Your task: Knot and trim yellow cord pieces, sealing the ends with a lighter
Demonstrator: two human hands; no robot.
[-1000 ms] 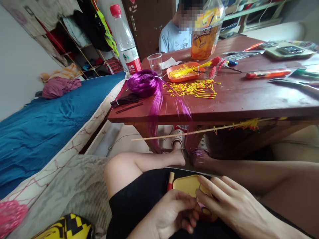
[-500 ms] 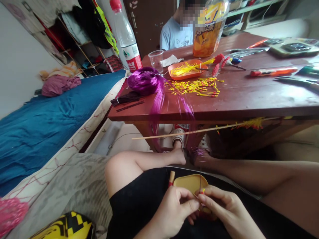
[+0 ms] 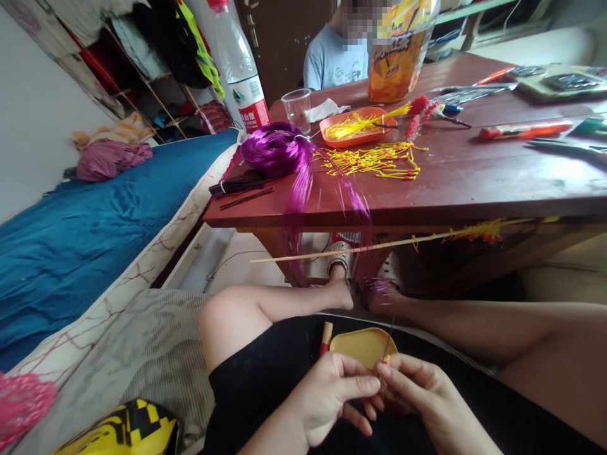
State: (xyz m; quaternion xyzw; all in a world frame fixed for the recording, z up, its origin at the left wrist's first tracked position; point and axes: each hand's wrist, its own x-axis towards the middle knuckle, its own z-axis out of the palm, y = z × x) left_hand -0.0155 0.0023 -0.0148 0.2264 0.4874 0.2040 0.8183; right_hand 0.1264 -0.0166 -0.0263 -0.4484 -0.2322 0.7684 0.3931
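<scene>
My left hand (image 3: 332, 395) and my right hand (image 3: 422, 395) are low in the middle, over my lap. Both are closed in a pinch. Their finger tips meet on one thin wire (image 3: 389, 340). The wire stands up and leans a little to the right. It has a small red and yellow bit where the fingers hold it, and the two hands touch each other there.

Just past the hands, one yellow tray (image 3: 360, 344) lies on the black cloth of my lap (image 3: 265, 385). The fingers hide its near edge. One short stick with a red tip (image 3: 325, 337) lies just left of the tray. Left of my left hand the black cloth is bare, so there is room on that side.

My legs reach out under the worktop (image 3: 474, 183). Its near edge is well apart from the hands. One long thin stick (image 3: 332, 254) runs left to right just under that edge. One bundle of purple thread (image 3: 277, 148) sits near the left corner, and some strands hang over the near edge.

On the worktop I count:
- one orange tray (image 3: 353, 126)
- one heap of yellow strands (image 3: 374, 161)
- one clear cup (image 3: 297, 109)
- one water bottle (image 3: 239, 69)
- one bunch of black wires (image 3: 239, 185)

Another person (image 3: 334, 60) sits at the far side. A bed with a blue cover (image 3: 95, 227) fills the left, close by the worktop's left edge.
</scene>
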